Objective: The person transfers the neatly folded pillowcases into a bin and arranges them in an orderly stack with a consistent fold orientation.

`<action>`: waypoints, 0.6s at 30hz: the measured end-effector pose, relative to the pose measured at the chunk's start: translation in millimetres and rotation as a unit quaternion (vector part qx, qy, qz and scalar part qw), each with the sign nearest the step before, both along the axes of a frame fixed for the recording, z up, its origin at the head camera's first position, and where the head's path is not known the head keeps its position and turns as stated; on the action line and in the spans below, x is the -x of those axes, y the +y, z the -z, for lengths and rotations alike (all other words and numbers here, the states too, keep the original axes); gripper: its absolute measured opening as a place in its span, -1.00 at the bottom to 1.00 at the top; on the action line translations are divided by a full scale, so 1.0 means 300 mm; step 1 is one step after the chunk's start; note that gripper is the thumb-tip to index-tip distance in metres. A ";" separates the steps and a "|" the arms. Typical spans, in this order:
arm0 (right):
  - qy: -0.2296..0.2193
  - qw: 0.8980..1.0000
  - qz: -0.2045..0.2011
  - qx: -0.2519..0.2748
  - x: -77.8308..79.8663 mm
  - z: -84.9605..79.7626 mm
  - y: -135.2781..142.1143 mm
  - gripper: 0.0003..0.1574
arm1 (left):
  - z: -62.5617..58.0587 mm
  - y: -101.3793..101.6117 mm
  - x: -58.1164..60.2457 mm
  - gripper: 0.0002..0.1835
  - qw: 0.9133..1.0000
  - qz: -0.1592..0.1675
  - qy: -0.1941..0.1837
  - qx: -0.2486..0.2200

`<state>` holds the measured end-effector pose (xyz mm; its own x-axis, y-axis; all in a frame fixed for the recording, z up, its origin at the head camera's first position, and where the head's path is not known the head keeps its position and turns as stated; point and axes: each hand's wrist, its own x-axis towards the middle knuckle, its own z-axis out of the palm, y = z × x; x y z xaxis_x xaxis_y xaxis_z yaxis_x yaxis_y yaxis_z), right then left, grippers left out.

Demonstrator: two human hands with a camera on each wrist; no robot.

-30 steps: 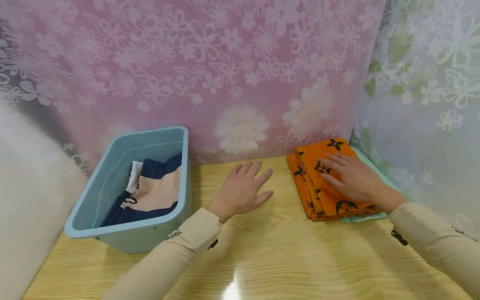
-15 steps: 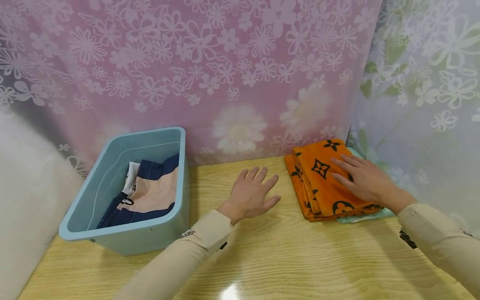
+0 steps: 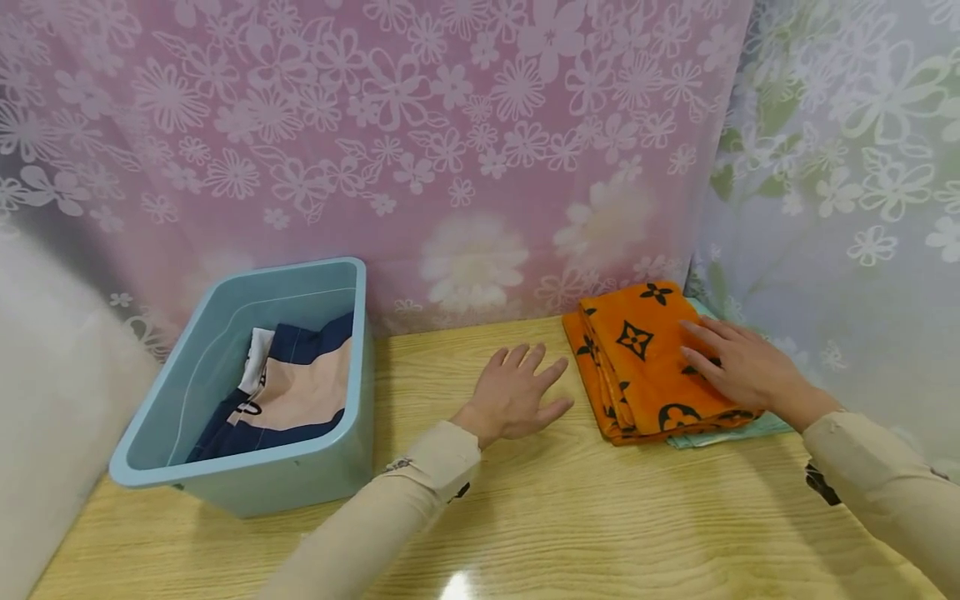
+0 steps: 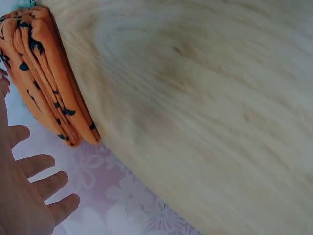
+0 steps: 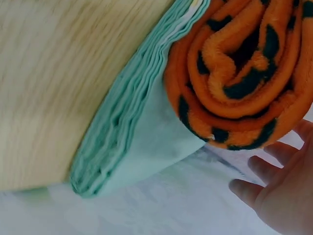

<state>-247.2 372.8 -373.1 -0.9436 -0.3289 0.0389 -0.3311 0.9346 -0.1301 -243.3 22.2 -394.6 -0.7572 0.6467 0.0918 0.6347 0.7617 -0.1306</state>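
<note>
A folded orange towel with black flower shapes lies at the back right of the table, on top of a folded mint-green cloth. My right hand is at the towel's right side with fingers loosely extended; in the head view they overlap its top, and whether they touch it I cannot tell. In the right wrist view that hand is beside the rolled-looking towel layers, gripping nothing. My left hand hovers palm down left of the towel, fingers spread and holding nothing. The left wrist view shows the towel's layered edge beyond those fingers.
On the left stands a light blue plastic tub holding folded navy, peach and white fabric. A flowered pink curtain hangs behind the wood-grain table, and a pale flowered one is on the right.
My right hand has slid rightward off the towel's middle to its right side. The left hand has moved right, nearer the towel. The head view has shifted slightly.
</note>
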 end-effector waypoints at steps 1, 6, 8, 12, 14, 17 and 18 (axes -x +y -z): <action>-0.011 1.000 0.004 0.013 0.002 0.001 0.006 -0.20 | 0.004 0.006 0.001 -0.32 1.000 -0.002 -0.007 -0.004; -0.051 0.996 0.025 0.075 0.010 0.007 0.034 -0.16 | 0.018 0.033 0.011 -0.30 0.997 -0.011 -0.064 -0.046; -0.059 0.993 0.032 0.094 0.012 0.009 0.042 -0.15 | 0.020 0.041 0.017 -0.29 0.993 -0.018 -0.095 -0.073; -0.082 0.987 0.044 0.129 0.017 0.012 0.051 -0.13 | 0.020 0.057 0.031 -0.28 0.976 -0.035 -0.164 -0.139; -0.098 0.983 0.054 0.147 0.019 0.012 0.055 -0.12 | 0.021 0.066 0.038 -0.27 0.963 -0.041 -0.198 -0.178; -0.118 0.977 0.068 0.165 0.022 0.015 0.066 -0.09 | 0.027 0.085 0.045 -0.27 0.935 -0.045 -0.256 -0.243; -0.124 0.975 0.074 0.171 0.021 0.016 0.071 -0.08 | 0.032 0.093 0.048 -0.28 0.922 -0.047 -0.276 -0.267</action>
<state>-253.6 394.0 -377.9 -0.9739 -0.1970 -0.1126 -0.1155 0.8574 -0.5016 -257.6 50.2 -404.2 -0.8345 0.5496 -0.0382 0.4196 0.6790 0.6024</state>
